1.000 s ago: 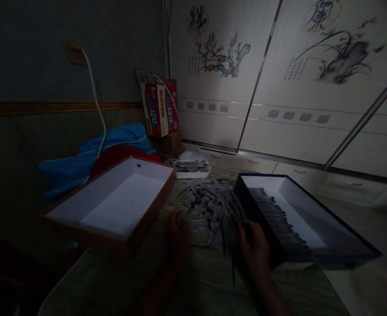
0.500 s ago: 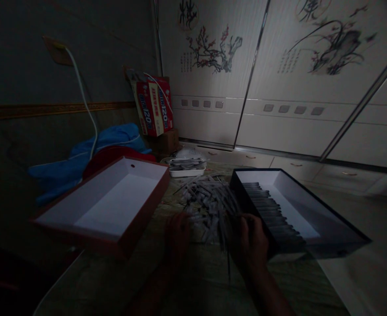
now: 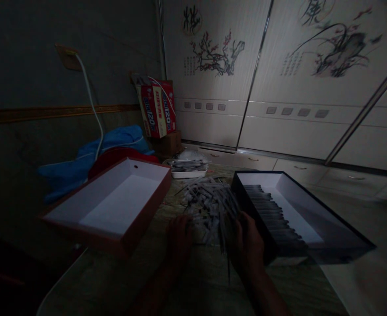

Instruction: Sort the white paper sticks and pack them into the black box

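Observation:
On the table lies a loose heap of thin, pale, pen-like sticks [image 3: 209, 197]. My left hand [image 3: 179, 237] rests at the heap's near left edge with its fingers curled; whatever they hold is hidden in the dark. At the right edge of the heap, my right hand [image 3: 250, 241] bends its fingers around or against some sticks, but its grip is unclear. One long dark stick [image 3: 228, 267] points toward me beside that hand. A black box [image 3: 269, 245] with a white inside stands just right of it, holding a row of dark pen-like sticks [image 3: 272, 215].
Left of the heap stands a red box [image 3: 141, 215] with a white inside. Behind the heap is a white tray [image 3: 189, 174] with more sticks and clear plastic. A blue cloth [image 3: 114, 140], a red-and-cream carton [image 3: 157, 107] and cabinet doors [image 3: 209, 127] are farther back.
The view has shifted slightly, so the scene sits a little farther right and lower. My right hand has moved slightly left, away from the black box. My left hand stays by the heap.

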Available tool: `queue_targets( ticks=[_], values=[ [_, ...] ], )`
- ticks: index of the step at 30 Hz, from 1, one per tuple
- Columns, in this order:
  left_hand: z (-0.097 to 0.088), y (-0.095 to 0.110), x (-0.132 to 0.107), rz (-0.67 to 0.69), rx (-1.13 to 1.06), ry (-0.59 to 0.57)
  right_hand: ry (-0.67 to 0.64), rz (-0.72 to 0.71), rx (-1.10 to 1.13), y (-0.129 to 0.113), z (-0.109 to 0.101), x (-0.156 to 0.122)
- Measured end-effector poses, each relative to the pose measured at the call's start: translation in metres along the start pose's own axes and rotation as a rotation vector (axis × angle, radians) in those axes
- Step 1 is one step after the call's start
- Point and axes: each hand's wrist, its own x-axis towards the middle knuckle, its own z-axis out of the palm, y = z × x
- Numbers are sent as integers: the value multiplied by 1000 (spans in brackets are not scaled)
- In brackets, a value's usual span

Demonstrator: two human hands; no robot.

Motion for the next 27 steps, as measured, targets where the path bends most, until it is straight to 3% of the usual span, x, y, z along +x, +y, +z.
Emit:
queue_targets(
  ticks=[4, 8, 13, 17, 22, 27],
  values=[
    [0, 0, 0, -11, 85, -33, -110, -23, 22, 3, 4, -1],
    [-6, 4, 1, 61, 230, -70, -208, 9, -9, 5, 7, -1],
    [-12, 8, 1, 161, 337, -92, -209, 42, -3, 3, 7, -1],
    [-9, 6, 2, 143, 370, -99, -136, 10, -28, 4, 6, -2],
    [-3, 2, 5, 64, 324, -87, -61, -106, -58, 9, 8, -3],
    [-9, 0, 10, -61, 30, 37, -83, -64, -7, 7, 8, -5]
  ],
)
